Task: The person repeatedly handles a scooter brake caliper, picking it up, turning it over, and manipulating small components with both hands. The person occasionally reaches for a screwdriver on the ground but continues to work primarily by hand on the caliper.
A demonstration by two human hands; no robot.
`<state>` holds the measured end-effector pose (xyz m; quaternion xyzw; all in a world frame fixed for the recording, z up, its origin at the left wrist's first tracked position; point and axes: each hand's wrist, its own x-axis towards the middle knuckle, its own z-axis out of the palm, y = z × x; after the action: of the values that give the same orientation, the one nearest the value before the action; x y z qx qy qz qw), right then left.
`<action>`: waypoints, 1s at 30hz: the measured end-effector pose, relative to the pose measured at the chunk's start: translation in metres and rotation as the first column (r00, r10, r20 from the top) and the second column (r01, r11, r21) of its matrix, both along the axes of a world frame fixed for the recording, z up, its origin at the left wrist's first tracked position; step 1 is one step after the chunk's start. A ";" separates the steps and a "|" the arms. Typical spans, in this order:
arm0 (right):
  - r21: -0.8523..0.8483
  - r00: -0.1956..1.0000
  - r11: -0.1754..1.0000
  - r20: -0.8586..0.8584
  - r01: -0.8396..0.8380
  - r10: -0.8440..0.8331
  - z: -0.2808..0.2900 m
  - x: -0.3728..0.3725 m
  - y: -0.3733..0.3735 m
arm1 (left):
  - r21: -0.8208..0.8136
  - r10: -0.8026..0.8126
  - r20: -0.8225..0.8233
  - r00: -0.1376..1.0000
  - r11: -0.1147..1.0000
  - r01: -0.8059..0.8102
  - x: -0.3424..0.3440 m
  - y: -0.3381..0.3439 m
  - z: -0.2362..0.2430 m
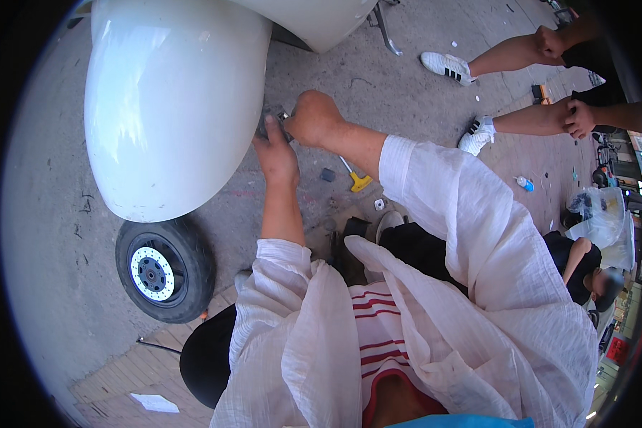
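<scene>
My left hand (278,157) is closed around a small dark metal part (273,114) beside the lower right side of a glossy white rounded body panel (167,107). My right hand (315,118) is curled tightly against that part, thumb side toward it; what its fingertips grip is hidden. Below the panel lies a detached black wheel (196,278) with a silver perforated disc. A yellow-handled tool (360,182) with a metal shaft and a small dark block (327,174) lie on the ground just past my hands.
At upper right another person's bare legs (513,57) in white sneakers (446,68) show, hands resting on them. A person in dark clothes (578,264) sits at the right, near plastic sheeting (599,221). A blue bottle (524,183) and scattered small items lie on the concrete (57,250).
</scene>
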<state>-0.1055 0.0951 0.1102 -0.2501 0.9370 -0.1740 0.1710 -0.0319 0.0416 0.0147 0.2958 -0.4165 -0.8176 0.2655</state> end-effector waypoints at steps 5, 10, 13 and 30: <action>0.014 0.998 1.000 0.055 0.010 -0.011 0.002 0.000 0.000 | 0.044 -0.012 0.015 1.000 0.999 0.011 -0.001 0.001 0.002; 0.029 0.995 1.000 0.102 -0.001 -0.002 0.011 0.004 -0.002 | 0.054 -0.019 0.004 1.000 0.998 0.019 0.000 0.000 0.000; -0.095 1.000 0.995 0.007 0.012 -0.011 0.002 0.007 0.005 | 0.049 -0.025 0.007 1.000 0.998 0.025 -0.003 0.003 -0.002; -0.297 0.733 0.905 0.679 0.305 -0.025 0.004 -0.026 0.026 | 0.250 -0.072 -0.162 0.984 0.962 0.111 0.003 -0.008 0.006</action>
<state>-0.1311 0.1216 0.1144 -0.1149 0.7799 -0.4483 0.4215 -0.0292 0.0339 0.0204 0.2452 -0.2983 -0.8964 0.2176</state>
